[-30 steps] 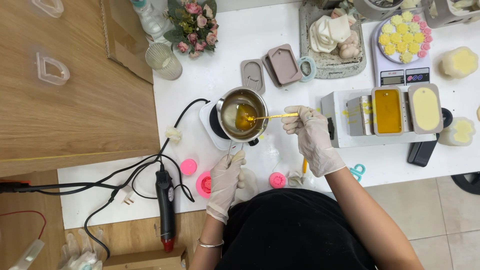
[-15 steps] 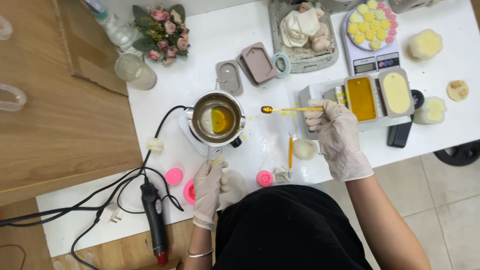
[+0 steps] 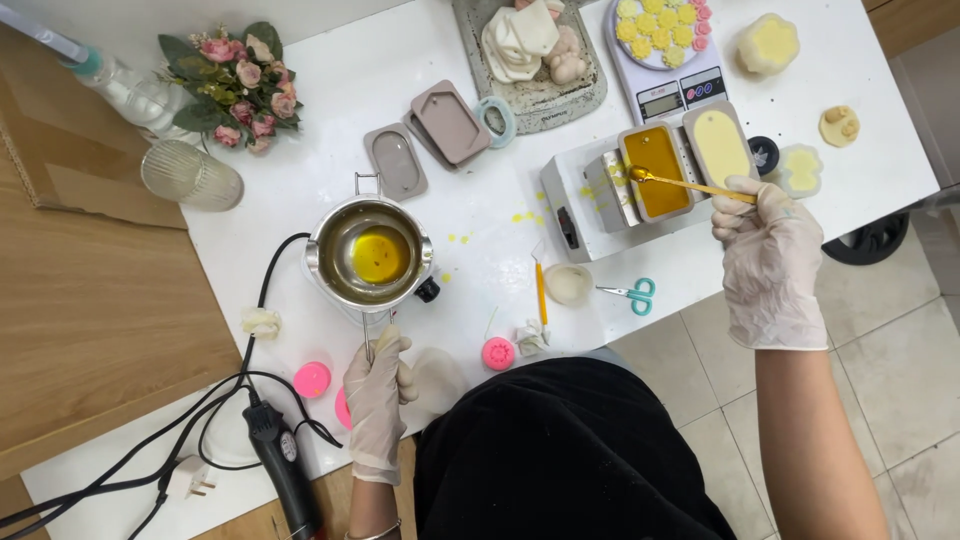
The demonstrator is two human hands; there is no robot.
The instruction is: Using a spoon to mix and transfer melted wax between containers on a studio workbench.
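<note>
Now both gloved hands are working at once, one on the pot and one on the spoon.

Over on the right, the right hand (image 3: 768, 255) is pinching the handle of a gold spoon (image 3: 685, 185), fingers closed around it, and the spoon's bowl is hovering over the mould (image 3: 655, 172) filled with orange wax, which is sitting on a white block beside a second mould (image 3: 721, 147) of pale yellow wax. Meanwhile the left hand (image 3: 378, 395) is gripping the handle of the metal melting pot (image 3: 368, 255), fingers wrapped shut on it; the pot is sitting on the white table (image 3: 330, 120) with a pool of yellow wax in its bottom. Small scissors (image 3: 632, 293) are lying near the table's front edge, and a black heat gun (image 3: 282, 462) is resting at the lower left.
</note>
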